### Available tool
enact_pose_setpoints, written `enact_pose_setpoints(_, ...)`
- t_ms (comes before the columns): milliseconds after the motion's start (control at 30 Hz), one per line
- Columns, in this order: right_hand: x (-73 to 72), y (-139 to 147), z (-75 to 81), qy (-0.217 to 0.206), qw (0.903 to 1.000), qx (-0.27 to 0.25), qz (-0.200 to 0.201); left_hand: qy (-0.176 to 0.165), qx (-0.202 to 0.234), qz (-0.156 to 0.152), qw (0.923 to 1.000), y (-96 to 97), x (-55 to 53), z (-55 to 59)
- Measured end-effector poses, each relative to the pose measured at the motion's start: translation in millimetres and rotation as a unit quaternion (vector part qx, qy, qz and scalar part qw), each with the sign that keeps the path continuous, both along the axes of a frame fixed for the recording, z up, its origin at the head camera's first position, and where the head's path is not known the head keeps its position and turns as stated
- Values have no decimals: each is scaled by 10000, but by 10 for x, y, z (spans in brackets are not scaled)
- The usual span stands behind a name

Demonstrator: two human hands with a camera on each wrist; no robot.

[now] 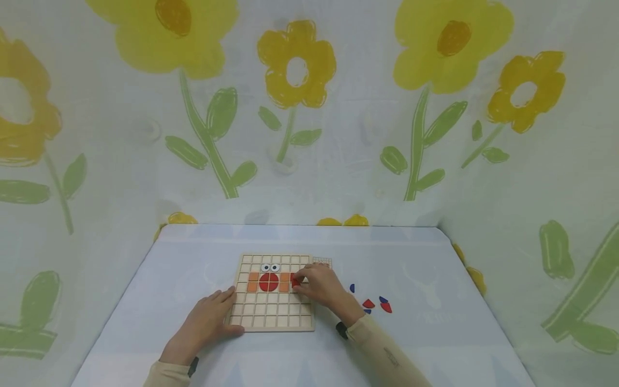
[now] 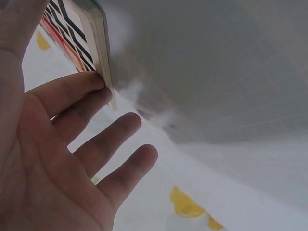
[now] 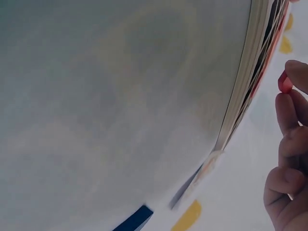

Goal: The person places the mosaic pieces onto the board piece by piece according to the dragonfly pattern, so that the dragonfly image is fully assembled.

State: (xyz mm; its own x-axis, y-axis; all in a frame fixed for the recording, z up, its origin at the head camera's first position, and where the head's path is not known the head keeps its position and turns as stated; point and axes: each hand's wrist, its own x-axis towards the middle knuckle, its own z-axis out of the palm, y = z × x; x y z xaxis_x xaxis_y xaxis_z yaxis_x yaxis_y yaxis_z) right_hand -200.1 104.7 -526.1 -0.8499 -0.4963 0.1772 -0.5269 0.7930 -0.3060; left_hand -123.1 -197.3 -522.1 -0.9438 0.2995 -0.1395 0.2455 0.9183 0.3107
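A square wooden grid board (image 1: 275, 322) lies on the table. In its cells are two googly-eye pieces (image 1: 270, 267), a red circle built from quarter pieces (image 1: 264, 278), and orange squares (image 1: 252, 286) on both sides of the circle. My left hand (image 1: 208, 320) rests against the board's left edge with fingers extended; in the left wrist view fingertips (image 2: 103, 89) touch that edge. Over the board's right side, my right hand (image 1: 321, 285) pinches a small red piece (image 3: 285, 83) between thumb and finger. More red (image 1: 293, 279) shows beside the right-hand orange squares, partly covered by the fingers.
A small card with a printed grid (image 1: 322, 261) lies at the board's right edge, partly behind the right hand. Further right are loose red pieces (image 1: 385, 308) and blue pieces (image 1: 352, 288). A flower-patterned curtain (image 1: 338, 161) surrounds the table (image 1: 411, 344).
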Motion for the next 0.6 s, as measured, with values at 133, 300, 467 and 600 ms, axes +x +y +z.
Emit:
enact_pose_setpoints(133, -35, -78, -17, -98, 9997, 239, -23, 14, 3, -7, 10000, -3, 4, -2)
enact_pose_setpoints(300, -46, -116, -33, -173, 9990, 415, -66, 21, 62, -38, 10000, -4, 14, 12)
enact_pose_setpoints(467, -47, -130, -39, -203, 9988, 435, -128, 117, 63, -78, 9999, -6, 18, 13)
enact_pose_setpoints(600, -53, -142, -43, -370, 9981, 431, -224, 179, 64, -116, 9998, -4, 20, 11)
